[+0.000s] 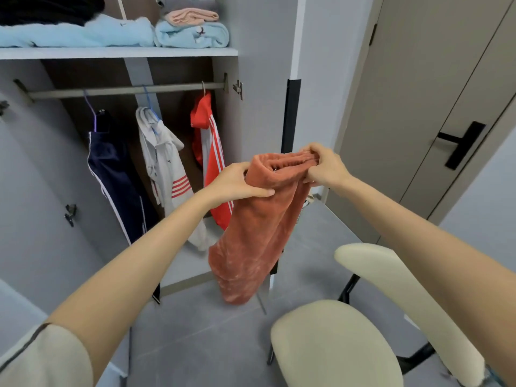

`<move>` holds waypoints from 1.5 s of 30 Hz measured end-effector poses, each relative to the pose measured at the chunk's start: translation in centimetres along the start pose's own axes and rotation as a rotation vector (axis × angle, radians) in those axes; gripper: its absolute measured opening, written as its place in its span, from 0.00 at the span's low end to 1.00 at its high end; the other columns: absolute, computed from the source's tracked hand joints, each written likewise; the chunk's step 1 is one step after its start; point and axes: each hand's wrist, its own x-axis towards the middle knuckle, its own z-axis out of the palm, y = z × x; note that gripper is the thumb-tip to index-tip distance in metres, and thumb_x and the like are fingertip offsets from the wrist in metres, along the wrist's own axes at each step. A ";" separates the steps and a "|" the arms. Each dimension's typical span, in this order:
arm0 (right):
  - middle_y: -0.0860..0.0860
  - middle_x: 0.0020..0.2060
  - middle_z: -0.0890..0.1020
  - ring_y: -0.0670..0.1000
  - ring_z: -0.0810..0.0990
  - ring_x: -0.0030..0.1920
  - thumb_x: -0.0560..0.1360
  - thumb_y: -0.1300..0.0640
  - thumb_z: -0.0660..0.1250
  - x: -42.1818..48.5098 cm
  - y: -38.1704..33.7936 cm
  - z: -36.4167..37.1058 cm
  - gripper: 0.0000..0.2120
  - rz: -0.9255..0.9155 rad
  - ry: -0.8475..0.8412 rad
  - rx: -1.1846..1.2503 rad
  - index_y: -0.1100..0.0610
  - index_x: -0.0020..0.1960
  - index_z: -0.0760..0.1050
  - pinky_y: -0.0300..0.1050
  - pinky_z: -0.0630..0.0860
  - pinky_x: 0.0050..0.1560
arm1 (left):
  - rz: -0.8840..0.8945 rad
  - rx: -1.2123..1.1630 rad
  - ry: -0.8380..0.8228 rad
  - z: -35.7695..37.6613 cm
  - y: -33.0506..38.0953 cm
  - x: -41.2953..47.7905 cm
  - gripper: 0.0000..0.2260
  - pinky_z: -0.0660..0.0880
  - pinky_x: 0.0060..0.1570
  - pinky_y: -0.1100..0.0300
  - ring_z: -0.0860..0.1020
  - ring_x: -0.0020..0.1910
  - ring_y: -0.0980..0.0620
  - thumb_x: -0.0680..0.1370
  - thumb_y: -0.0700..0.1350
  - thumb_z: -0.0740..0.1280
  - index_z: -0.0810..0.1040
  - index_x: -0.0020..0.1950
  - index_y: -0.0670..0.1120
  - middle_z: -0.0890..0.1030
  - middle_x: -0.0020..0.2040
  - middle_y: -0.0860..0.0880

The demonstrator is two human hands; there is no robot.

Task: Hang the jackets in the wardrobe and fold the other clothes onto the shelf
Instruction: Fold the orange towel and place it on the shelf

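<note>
Fluffy rust-orange trousers (251, 227) hang in front of me, folded lengthwise, waistband up. My left hand (234, 182) grips the left end of the waistband, thumb laid across the front. My right hand (324, 166) pinches the right end. Behind them stands the open wardrobe. On its rail (122, 90) hang a navy jacket (117, 177), a white jacket (164, 169) and a red-and-white jacket (209, 152). The shelf (120, 53) above carries folded light-blue clothes (192, 34), a pink piece (192, 16) and a dark one (50, 8).
A cream chair (335, 342) with a curved backrest stands at the lower right, close under my right arm. A beige door (435, 107) with a black handle is on the right. Grey floor (195, 331) lies between me and the wardrobe.
</note>
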 end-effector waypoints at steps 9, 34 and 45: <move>0.49 0.38 0.77 0.52 0.75 0.43 0.65 0.74 0.55 -7.2 13.4 -5.4 0.19 0.104 0.136 0.051 0.54 0.45 0.73 0.60 0.80 0.50 | -0.022 -0.077 -0.148 16.4 3.0 -0.9 0.30 0.75 0.55 0.63 0.78 0.56 0.57 0.65 0.51 0.80 0.77 0.65 0.50 0.81 0.59 0.54; 0.51 0.41 0.81 0.42 0.82 0.35 0.77 0.72 0.54 -42.4 42.5 -11.0 0.16 0.150 0.582 0.349 0.54 0.54 0.70 0.37 0.78 0.34 | 0.378 -0.277 -0.143 57.5 1.7 -22.4 0.24 0.76 0.48 0.66 0.80 0.50 0.63 0.63 0.55 0.78 0.78 0.57 0.54 0.83 0.51 0.58; 0.53 0.44 0.78 0.48 0.78 0.42 0.76 0.74 0.50 -52.5 47.4 -12.2 0.18 0.249 0.639 0.354 0.58 0.58 0.67 0.33 0.77 0.37 | 0.295 -0.259 -0.210 67.3 2.3 -29.7 0.26 0.77 0.56 0.55 0.79 0.55 0.55 0.64 0.52 0.79 0.78 0.59 0.49 0.81 0.56 0.52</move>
